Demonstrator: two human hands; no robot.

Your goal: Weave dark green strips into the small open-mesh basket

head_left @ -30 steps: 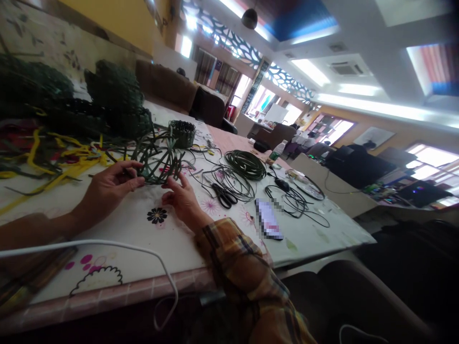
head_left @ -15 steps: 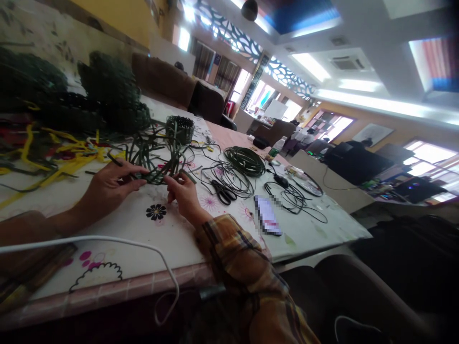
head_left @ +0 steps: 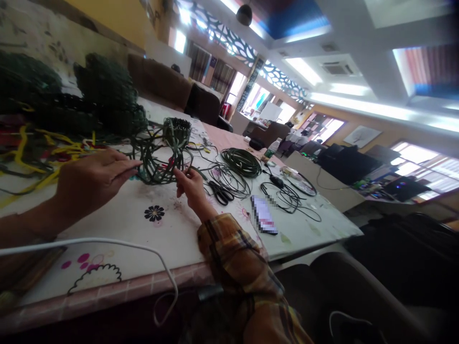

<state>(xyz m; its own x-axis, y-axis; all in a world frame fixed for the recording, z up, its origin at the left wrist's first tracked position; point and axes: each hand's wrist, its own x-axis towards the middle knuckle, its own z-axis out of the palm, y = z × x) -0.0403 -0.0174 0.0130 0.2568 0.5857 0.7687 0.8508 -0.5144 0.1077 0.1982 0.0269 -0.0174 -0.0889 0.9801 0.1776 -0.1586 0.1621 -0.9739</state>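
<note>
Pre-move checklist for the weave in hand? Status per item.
1. Grip of left hand on half-woven basket: ok.
2. Pinch of right hand on its right side: ok.
3. Basket resting on table: cannot tell.
4. Loose ends tucked in: not ok, several stick out.
5. Position of scissors, clear of both hands: ok.
6. Path of white cable, off the work: ok.

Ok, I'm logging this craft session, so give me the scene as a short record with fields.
work: half-woven green basket, strips loose, on the table
left hand: fingers at its left edge, grip hidden
right hand: pinching a strip at its right side
nearby: scissors, green coil, phone
behind: small woven basket
</note>
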